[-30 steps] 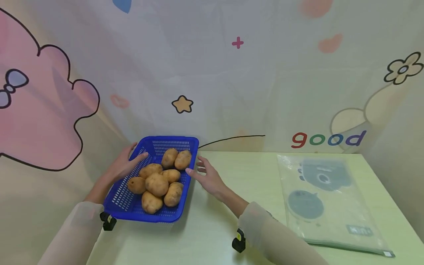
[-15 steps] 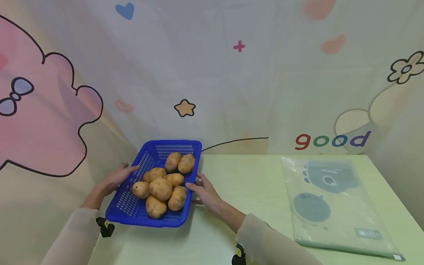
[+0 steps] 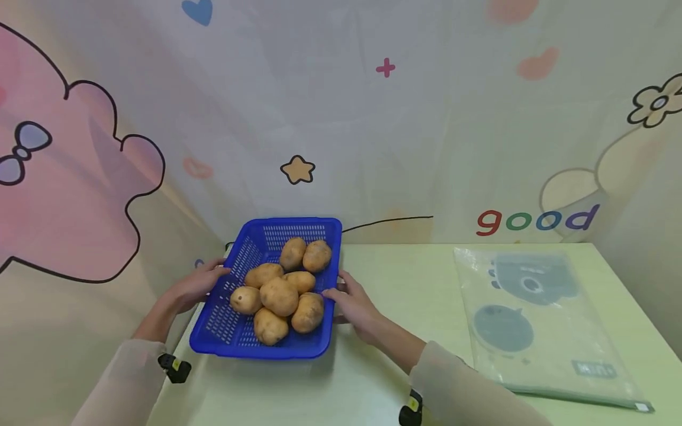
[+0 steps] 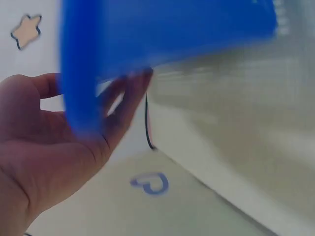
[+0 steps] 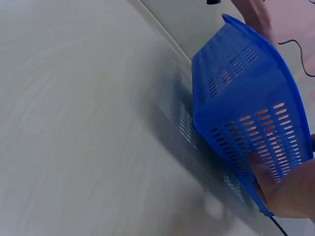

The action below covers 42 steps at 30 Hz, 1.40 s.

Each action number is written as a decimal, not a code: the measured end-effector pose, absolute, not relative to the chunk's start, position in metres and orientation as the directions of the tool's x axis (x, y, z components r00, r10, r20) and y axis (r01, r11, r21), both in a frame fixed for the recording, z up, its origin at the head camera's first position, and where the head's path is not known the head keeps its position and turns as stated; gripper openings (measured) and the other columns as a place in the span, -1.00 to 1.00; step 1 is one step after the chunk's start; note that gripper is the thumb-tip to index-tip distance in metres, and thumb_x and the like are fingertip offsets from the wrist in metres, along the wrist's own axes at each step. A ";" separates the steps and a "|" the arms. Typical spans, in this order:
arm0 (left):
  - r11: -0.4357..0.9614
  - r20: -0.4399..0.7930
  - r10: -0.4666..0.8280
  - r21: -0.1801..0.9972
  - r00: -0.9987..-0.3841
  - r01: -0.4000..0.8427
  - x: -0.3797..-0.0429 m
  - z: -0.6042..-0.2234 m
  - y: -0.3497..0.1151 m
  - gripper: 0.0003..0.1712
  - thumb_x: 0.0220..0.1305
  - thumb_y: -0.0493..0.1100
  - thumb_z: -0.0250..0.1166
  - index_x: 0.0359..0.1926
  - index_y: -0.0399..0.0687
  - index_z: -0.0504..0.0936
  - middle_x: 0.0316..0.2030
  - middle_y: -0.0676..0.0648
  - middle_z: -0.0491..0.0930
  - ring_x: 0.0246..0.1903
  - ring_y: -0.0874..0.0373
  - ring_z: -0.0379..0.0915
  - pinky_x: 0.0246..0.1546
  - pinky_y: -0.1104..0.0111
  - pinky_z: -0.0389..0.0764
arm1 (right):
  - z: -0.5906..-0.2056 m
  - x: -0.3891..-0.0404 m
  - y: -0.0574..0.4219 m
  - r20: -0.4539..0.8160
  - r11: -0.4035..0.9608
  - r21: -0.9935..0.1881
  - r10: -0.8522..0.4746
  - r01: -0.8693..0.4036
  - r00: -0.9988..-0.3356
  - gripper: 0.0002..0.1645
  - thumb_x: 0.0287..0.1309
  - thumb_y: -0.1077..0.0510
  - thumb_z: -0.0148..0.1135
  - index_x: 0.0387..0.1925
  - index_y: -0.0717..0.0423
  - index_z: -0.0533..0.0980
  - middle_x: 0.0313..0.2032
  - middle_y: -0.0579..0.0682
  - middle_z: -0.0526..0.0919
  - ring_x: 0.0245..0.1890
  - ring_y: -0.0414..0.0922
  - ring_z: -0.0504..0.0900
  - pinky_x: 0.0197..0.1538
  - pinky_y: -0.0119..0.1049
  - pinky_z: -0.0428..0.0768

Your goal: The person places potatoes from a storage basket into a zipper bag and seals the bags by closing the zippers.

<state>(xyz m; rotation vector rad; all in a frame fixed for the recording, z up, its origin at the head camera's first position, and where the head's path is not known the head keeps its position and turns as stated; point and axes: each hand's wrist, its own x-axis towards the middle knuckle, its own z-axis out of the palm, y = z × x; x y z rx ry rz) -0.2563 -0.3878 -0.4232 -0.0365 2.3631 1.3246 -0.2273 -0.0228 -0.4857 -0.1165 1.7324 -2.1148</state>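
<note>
A blue plastic basket with slotted walls carries several potatoes heaped toward its middle and right. My left hand grips its left rim, thumb over the top; in the left wrist view that hand's fingers reach under the blue rim. On the opposite side, my right hand holds the right rim, thumb on top and fingers against the outer wall. Seen from the right wrist, the basket's underside is close over the table, with its blurred shadow and reflection beside it.
A clear zip bag with blue-grey printed shapes lies flat on the right of the pale table. Behind the table hangs a printed cloth. The table's left edge runs close under the basket and my left arm.
Both hands have closed in on the basket's side rims from loosely beside them. The basket with the potatoes has shifted to the right. The zip bag stays put.
</note>
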 end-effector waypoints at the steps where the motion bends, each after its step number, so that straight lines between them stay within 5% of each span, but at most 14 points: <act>1: 0.528 -0.365 0.197 0.821 -0.910 -0.215 -0.256 -0.422 -0.382 -0.29 0.75 -0.03 -0.16 0.66 -0.26 -0.13 0.48 -0.53 0.19 0.35 -0.40 0.40 0.23 -0.17 0.58 | -0.484 -0.228 -0.013 -0.184 -0.141 -0.959 -0.352 0.247 -0.918 -0.17 0.43 0.16 0.19 0.63 0.06 0.16 0.35 0.36 0.42 0.19 0.19 0.64 -0.04 0.06 0.78; 7: 0.452 -0.300 0.248 0.877 -0.921 -0.164 -0.259 -0.419 -0.338 -0.37 0.74 -0.08 -0.07 0.61 -0.21 0.00 0.34 -0.47 0.38 0.08 -0.19 0.67 -0.03 0.01 0.76 | -0.473 -0.231 0.050 -0.176 -0.077 -0.974 -0.339 0.214 -0.924 -0.17 0.47 0.15 0.17 0.65 0.04 0.13 0.38 0.40 0.41 0.28 0.26 0.57 -0.05 0.03 0.78; 21: 0.415 -0.275 0.176 0.892 -0.945 -0.182 -0.258 -0.435 -0.212 -0.46 0.66 -0.17 0.01 0.50 -0.27 0.20 0.11 -0.38 0.55 -0.15 -0.08 0.73 -0.26 0.06 0.81 | -0.472 -0.223 0.170 -0.216 0.075 -0.976 -0.285 0.202 -0.934 -0.19 0.57 0.11 0.07 0.68 0.07 0.03 0.43 0.43 0.36 0.39 0.35 0.43 0.06 0.14 0.74; 42: 0.429 -0.246 0.198 0.892 -0.949 -0.142 -0.270 -0.459 -0.169 -0.50 0.63 -0.19 0.07 0.46 -0.23 0.27 0.03 -0.30 0.60 -0.20 -0.04 0.72 -0.32 0.08 0.81 | -0.496 -0.219 0.211 -0.186 0.101 -0.981 -0.290 0.163 -0.939 -0.14 0.59 0.12 0.07 0.71 0.07 -0.06 0.50 0.45 0.24 0.39 0.40 0.41 0.05 0.14 0.74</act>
